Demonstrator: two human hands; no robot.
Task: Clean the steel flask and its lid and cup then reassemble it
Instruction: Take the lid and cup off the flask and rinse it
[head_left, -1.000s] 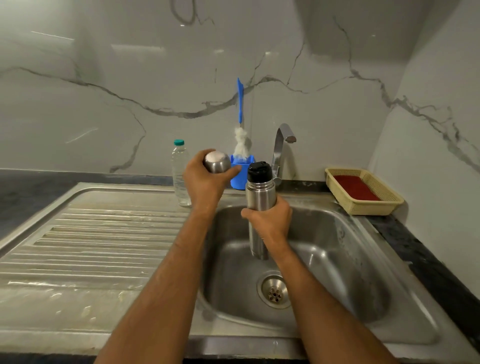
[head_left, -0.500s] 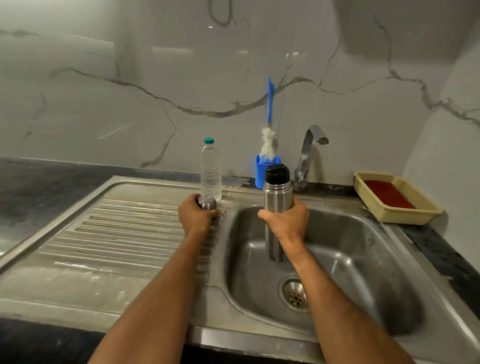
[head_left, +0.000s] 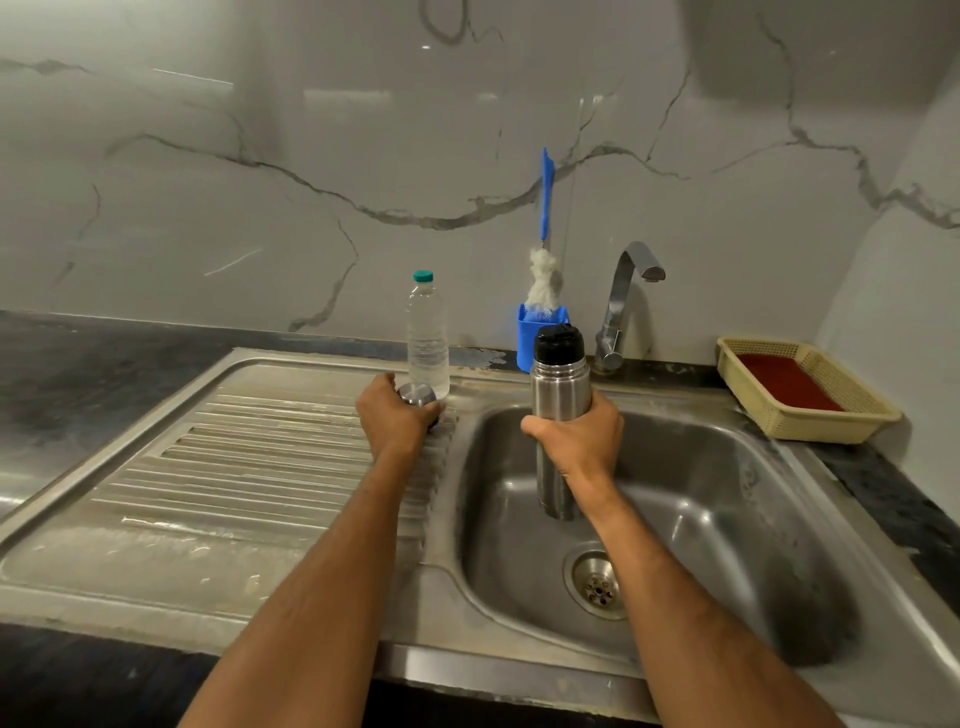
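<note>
While the right hand (head_left: 576, 441) wraps around the middle of the steel flask (head_left: 558, 410), holding it upright over the sink basin (head_left: 727, 499), the left hand (head_left: 397, 421) curls over the steel cup (head_left: 417, 394) on the ribbed drainboard (head_left: 234, 467) just left of the basin. The flask's long axis runs vertical, its black lid (head_left: 559, 343) on top and its base above the basin floor, short of the drain (head_left: 597, 584). The cup sits at the basin's left rim, just in front of a clear water bottle (head_left: 427, 338) with a green cap. The lid is likely the next piece to come off, and it sits directly above the right hand; the left hand, once it lets go of the cup, would have to cross rightward over the basin rim to reach it. Behind the basin stand a blue-handled bottle brush (head_left: 543, 260) in a blue holder and the tap (head_left: 626, 306); a yellow basket (head_left: 805, 395) lies to the basin's right. No brand, label or writing can be read on any item.
</note>
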